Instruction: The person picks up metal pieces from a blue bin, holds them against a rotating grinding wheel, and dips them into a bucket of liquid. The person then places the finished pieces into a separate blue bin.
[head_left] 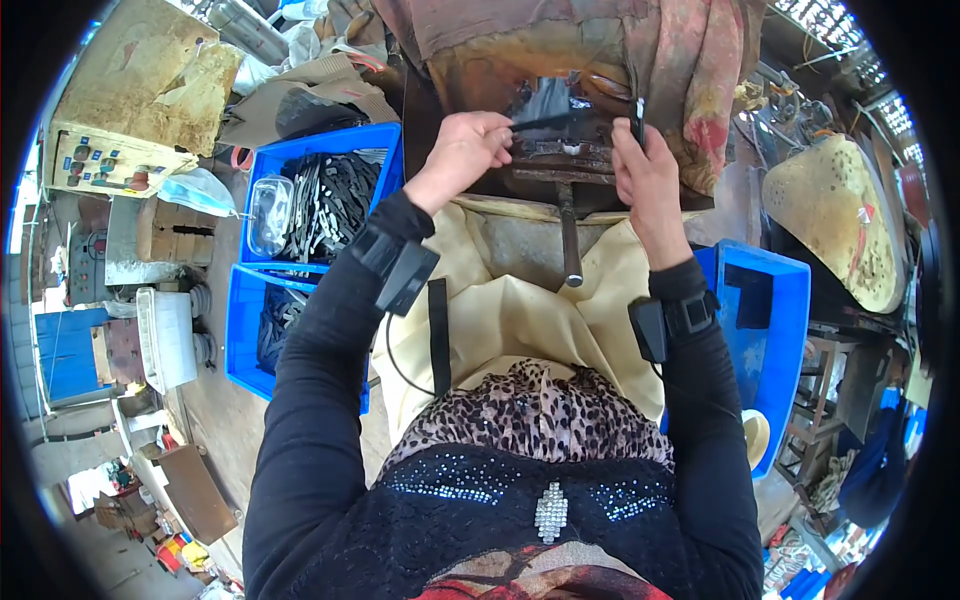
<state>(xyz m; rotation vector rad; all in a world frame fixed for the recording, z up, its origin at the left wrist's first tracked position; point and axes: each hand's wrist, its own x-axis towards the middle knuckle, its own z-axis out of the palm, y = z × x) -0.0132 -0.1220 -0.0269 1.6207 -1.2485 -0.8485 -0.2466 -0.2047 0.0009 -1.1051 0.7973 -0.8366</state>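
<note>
My left hand (462,158) is closed in a pinch on one end of a thin dark flat strip (540,124), which points right across the front of a machine. In my right hand (648,185), thumb and fingers grip a narrow dark piece with a bright tip (640,112), standing nearly upright. Its exact kind is too small to tell. Between and beyond both hands lies the machine's grimy metal opening (560,150), draped with stained cloth (540,45). Below it, a metal rod handle (570,235) sticks out toward me.
Left of me, a blue crate (397,165) holds many dark metal strips and a clear plastic tub (270,215). Another blue crate (240,325) adjoins it, nearer. To the right stands a third blue crate (790,330). A control box with buttons (110,165) sits far left.
</note>
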